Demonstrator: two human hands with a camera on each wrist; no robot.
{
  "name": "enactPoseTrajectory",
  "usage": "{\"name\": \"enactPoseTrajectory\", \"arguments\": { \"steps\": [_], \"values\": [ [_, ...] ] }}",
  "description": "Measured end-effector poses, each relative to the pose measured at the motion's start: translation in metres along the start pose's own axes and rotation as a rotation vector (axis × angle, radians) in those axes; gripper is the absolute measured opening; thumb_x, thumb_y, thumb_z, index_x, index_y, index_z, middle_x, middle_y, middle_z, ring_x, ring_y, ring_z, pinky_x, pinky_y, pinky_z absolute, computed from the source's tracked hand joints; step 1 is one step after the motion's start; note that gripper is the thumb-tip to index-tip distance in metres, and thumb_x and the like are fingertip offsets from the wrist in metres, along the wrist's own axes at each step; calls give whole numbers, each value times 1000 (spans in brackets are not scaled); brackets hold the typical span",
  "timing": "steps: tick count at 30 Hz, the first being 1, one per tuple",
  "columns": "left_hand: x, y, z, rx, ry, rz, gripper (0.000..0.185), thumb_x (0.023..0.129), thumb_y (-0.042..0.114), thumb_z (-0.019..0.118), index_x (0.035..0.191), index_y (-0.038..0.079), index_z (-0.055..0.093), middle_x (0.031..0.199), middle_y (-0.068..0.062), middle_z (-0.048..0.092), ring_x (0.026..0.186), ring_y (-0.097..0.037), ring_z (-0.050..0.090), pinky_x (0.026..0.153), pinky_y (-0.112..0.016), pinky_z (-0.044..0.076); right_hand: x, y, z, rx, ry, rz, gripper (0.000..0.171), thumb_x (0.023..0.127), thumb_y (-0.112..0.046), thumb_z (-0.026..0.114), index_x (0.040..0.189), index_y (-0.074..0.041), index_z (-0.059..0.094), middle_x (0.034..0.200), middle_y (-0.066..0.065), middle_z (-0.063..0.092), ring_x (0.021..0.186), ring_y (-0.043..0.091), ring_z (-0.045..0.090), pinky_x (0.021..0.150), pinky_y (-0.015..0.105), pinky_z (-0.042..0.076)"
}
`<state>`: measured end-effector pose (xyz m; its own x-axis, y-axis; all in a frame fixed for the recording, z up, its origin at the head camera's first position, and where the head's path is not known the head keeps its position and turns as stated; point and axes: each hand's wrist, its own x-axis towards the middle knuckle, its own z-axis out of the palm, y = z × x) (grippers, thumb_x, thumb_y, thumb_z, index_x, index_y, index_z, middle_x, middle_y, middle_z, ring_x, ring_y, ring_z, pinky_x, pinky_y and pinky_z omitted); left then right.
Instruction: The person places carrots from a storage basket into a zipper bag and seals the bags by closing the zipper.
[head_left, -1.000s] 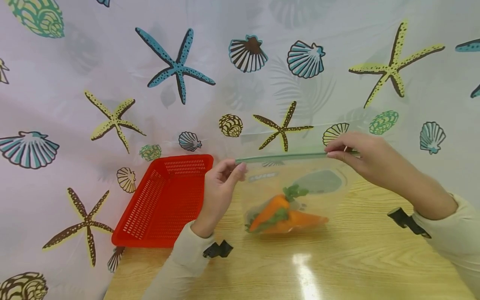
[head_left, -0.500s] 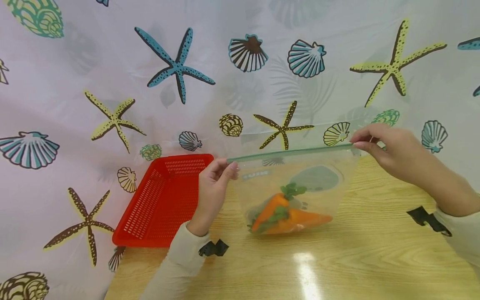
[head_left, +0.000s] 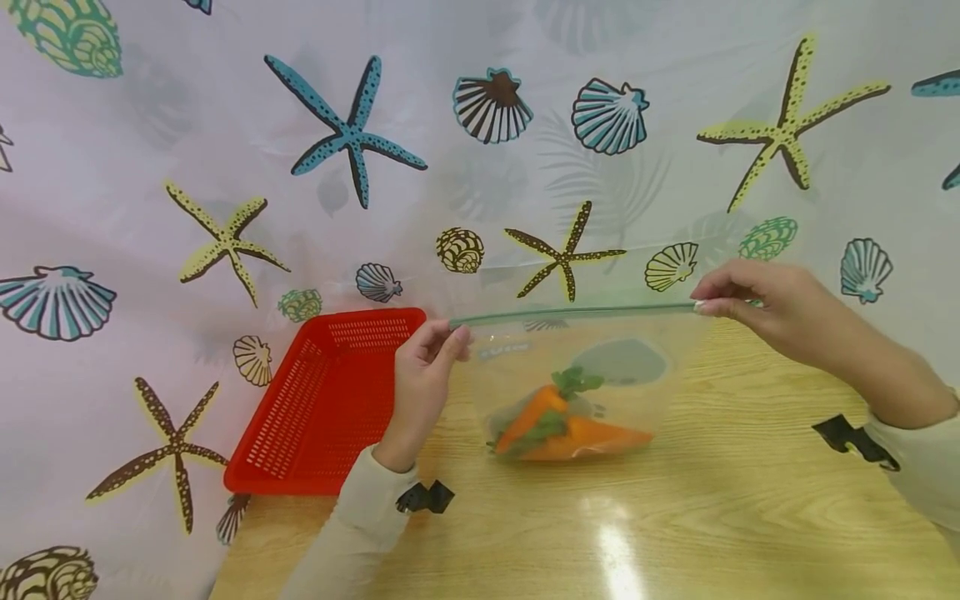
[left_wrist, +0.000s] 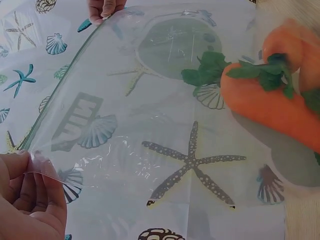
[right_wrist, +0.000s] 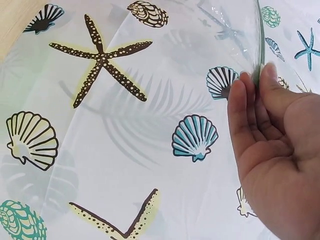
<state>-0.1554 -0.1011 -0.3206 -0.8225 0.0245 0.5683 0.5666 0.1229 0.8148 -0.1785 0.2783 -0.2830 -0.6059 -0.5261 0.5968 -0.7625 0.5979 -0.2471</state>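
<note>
Both hands pinch the zip-lock bag (head_left: 577, 367) taut: left hand (head_left: 423, 379) at one zipper corner, right hand (head_left: 757, 300) at the other. Toy carrots (head_left: 562, 425) rest inside, between them. Sealing looks finished; lowering comes next.

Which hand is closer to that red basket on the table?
Left. The left hand pinches the bag's zip corner right beside the red basket's right rim. The right hand pinches the opposite corner, across the bag from the basket.

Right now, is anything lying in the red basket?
No, the red basket shows only its bare mesh floor; the carrots sit inside the clear bag.
</note>
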Motion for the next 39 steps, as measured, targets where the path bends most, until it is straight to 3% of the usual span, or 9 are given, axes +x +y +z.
{"name": "enactPoseTrajectory", "arguments": {
  "steps": [4,10,17,22,27,32,39],
  "values": [
    [-1,-3,-2,1,-2,-13,10,90,0,57,92,-10,59,83,-24,61,69,-27,57,70,-28,53,-1,1,3,19,-42,35,32,72,6,74,96,-14,66,84,-12,62,74,-1,56,69,7,43],
    [-1,-4,-5,2,-15,-56,12,91,2,57,94,-9,58,86,-24,61,72,-29,57,72,-29,53,-6,2,8,132,-97,170,29,80,-2,71,105,-14,65,94,-7,63,81,1,59,72,7,44],
    [0,-3,-8,-19,-23,-108,12,91,3,57,95,-8,57,88,-24,61,74,-30,58,75,-30,52,-11,6,13,287,-129,370,10,88,-10,64,97,-14,66,86,-1,66,76,7,62,66,13,47],
    [3,-3,-10,14,-37,-109,13,92,6,57,94,-7,57,87,-23,59,77,-31,56,77,-29,51,-9,8,13,298,-93,340,12,87,-3,63,97,-10,66,84,-2,67,75,5,62,67,12,46],
    [6,-3,-11,49,-48,-100,14,91,7,58,94,-6,57,86,-20,58,79,-29,55,78,-28,50,-4,8,14,196,-40,302,12,88,-4,63,95,-13,67,78,-7,67,73,1,62,68,8,43],
    [13,-3,-10,53,-54,-121,14,91,8,59,95,-6,58,89,-20,60,80,-25,57,79,-27,50,0,9,14,117,23,265,8,86,-7,65,90,-14,67,75,-4,67,69,-2,61,63,8,42],
    [27,-6,-12,108,-91,-182,18,92,11,58,99,-5,60,93,-19,63,85,-24,59,82,-32,50,6,5,13,108,10,278,8,85,-7,67,93,-10,66,82,-1,66,74,-5,59,63,8,44]
  ]
}}
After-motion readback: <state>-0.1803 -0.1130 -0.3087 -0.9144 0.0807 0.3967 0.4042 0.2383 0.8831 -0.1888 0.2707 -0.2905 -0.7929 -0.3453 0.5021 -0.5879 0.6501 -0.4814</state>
